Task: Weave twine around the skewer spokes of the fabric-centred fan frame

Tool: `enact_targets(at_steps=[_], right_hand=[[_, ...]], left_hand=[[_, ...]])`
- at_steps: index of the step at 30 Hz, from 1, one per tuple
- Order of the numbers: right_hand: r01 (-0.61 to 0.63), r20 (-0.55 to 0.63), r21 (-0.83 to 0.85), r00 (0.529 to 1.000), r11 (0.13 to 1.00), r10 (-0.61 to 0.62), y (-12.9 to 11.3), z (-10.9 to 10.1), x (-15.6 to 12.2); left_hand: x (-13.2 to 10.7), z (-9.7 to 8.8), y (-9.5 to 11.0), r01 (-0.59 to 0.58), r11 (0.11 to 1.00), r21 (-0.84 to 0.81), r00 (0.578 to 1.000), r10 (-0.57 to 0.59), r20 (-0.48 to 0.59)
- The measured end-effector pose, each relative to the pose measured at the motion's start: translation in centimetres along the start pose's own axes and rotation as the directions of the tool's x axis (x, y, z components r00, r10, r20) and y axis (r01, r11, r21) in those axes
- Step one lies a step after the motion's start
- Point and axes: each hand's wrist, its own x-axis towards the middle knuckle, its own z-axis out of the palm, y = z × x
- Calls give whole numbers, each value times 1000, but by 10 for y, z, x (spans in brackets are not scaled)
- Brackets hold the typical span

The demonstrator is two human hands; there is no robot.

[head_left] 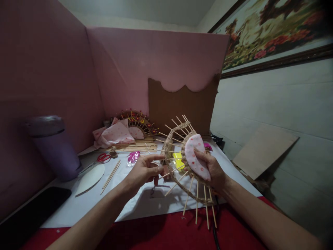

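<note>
My right hand [212, 170] grips a half-round pad [194, 156] covered in pale pink cloth with small red dots, its thumb on the front. Thin wooden sticks [196, 205] fan out from the pad's rope-trimmed curved edge. A band of brown jute twine [182, 186] weaves across the sticks in an arc. At the arc's left side, my left hand [145, 170] has its index finger and thumb closed about the twine and a stick. The exact pinch is partly hidden. The piece is held up above the table, tilted.
Behind stands a similar decorated fan [140, 119] beside pink dotted cloth [114, 133] and a pile of sticks [140, 145]. Red-handled scissors [104, 158], a white half-round piece [91, 178] and a purple tumbler [56, 149] are leftward. Yellow [178, 161] and magenta packets [133, 157] lie on the white sheet.
</note>
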Motion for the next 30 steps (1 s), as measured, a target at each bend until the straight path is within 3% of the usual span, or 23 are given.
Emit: enact_targets(at_steps=[6,13,19,30], right_hand=[[-25,5,22,1000,999,25,0,1,-1],[-35,-1,-18,999,999,35,1,2,-4],[-33,4,-19,999,999,33,0,5,-7],[-1,-114,116,993,993,15,1,9,-4]], left_hand=[[2,0,-10,2,999,-42,999,-1,33],[1,0,-5,22,997,-72,998,-17,64],[1,2,-5,74,994,-76,997,-73,14],[5,5,-20,-74,997,-7,997,74,-4]])
